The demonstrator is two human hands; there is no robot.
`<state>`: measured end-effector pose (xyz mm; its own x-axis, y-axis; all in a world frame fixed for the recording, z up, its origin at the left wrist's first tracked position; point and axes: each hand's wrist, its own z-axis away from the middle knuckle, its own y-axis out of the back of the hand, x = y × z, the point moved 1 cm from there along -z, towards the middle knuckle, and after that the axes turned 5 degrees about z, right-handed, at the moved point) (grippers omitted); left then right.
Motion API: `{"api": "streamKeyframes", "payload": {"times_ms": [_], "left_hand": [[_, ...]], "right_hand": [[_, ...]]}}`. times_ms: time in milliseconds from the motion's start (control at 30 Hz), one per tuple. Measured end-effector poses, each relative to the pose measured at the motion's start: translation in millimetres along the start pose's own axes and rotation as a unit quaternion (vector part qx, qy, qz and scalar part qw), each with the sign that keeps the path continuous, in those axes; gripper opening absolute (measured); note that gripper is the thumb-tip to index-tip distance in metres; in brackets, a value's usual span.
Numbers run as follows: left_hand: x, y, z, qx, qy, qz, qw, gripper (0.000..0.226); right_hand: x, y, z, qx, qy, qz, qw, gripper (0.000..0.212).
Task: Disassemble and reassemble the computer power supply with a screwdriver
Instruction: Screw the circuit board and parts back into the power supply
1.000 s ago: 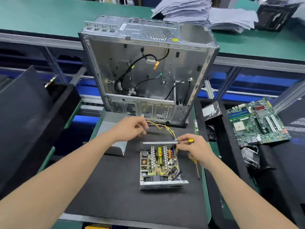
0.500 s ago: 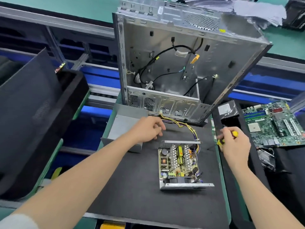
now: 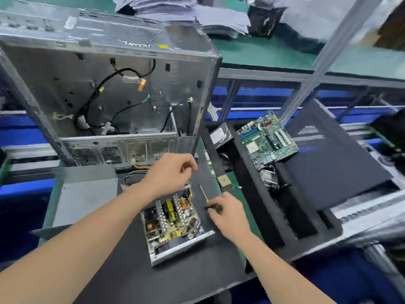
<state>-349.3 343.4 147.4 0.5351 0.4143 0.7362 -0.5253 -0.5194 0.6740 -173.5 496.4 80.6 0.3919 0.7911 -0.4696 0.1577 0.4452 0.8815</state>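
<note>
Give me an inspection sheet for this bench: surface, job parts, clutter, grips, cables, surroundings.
Surface: black mat, carrying the job's things.
Job's things: open power supply, board exposed; grey cover off, at its left; screwdriver at its right.
Clutter: paper stack behind the case.
Grips: right hand pinches the screwdriver handle; left hand curled over the supply's far edge, contents unclear.
Cables: yellow wires between supply and computer case; black cables loose inside it.
Surroundings: motherboard over black foam tray, right.
</note>
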Motion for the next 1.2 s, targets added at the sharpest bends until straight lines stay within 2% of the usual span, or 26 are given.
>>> {"api": "streamKeyframes", "payload": {"times_ms": [67, 267, 367, 467, 533, 700, 800, 900, 1000, 1100, 1200], "left_hand": [[11.8, -12.9, -8.4, -0.022, -0.017, -0.017, 0.999, 0.027], [44.8, -52.5, -26.3, -0.088, -0.027, -0.075, 0.993, 0.025], [61.3, -76.5, -30.4, -0.104, -0.018, -0.094, 0.99, 0.021], [77.6, -112.5, -36.3, -0.108, 0.012, -0.105, 0.988, 0.023], [82.9, -138.5, -42.1, -0.089, 0.052, -0.105, 0.989, 0.026], [84.6, -200.6, -56.5, 0.007, 0.14, -0.074, 0.987, 0.032], [72.8, -225.1, -53.5, 0.075, 0.164, -0.107, 0.978, 0.032], [58.1, -236.4, -43.8, 0.134, 0.148, -0.171, 0.965, 0.035], [51.3, -242.8, -39.0, 0.158, 0.112, -0.213, 0.958, 0.04], [49.6, -244.2, -39.9, 0.161, 0.106, -0.207, 0.959, 0.037], [48.0, -242.9, -40.5, 0.163, 0.112, -0.177, 0.964, 0.032]], "right_hand": [[2.8, -0.8, 0.9, -0.024, 0.008, 0.014, 1.0, 0.02], [36.4, 21.3, 4.6, -0.04, 0.016, -0.067, 0.997, 0.024], [86.8, 49.3, -2.8, 0.011, -0.047, -0.086, 0.995, 0.02], [153.1, 78.8, -14.2, 0.039, -0.132, -0.12, 0.983, 0.029], [184.9, 90.0, -24.7, 0.036, -0.147, -0.137, 0.979, 0.034], [208.1, 97.2, -55.6, -0.03, -0.088, -0.124, 0.988, 0.029], [205.1, 97.3, -70.0, -0.065, -0.047, -0.108, 0.991, 0.025], [198.6, 91.8, -81.0, -0.082, 0.015, -0.072, 0.994, 0.026], [189.5, 84.9, -88.1, -0.102, 0.071, -0.045, 0.991, 0.024], [178.5, 73.7, -91.5, -0.183, 0.143, 0.018, 0.973, 0.023], [161.1, 48.3, -90.9, -0.309, 0.183, 0.136, 0.923, 0.01]]}}
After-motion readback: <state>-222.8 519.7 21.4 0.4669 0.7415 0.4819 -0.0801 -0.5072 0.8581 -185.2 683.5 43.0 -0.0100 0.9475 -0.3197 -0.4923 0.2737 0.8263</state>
